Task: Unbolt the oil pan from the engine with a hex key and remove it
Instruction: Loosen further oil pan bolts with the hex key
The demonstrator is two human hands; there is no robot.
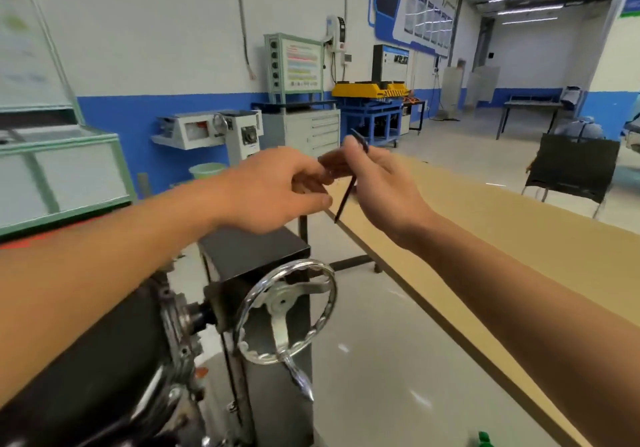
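Both my hands are raised in front of me at mid-frame. My right hand (377,183) pinches a thin black hex key (344,200); its long shaft points down-left and its short bent end sticks up above my thumb. My left hand (277,190) meets the right one, its curled fingertips touching the right fingers beside the key; the frame is too blurred to show whether it holds anything small. The black oil pan (86,370) on the engine lies at the lower left, partly hidden under my left forearm.
A chrome handwheel (287,311) on the black engine stand (256,256) sits just below my hands. A long tan workbench (519,235) runs along the right. A black chair (571,166), cabinets, and a yellow-and-blue machine (374,107) stand farther back.
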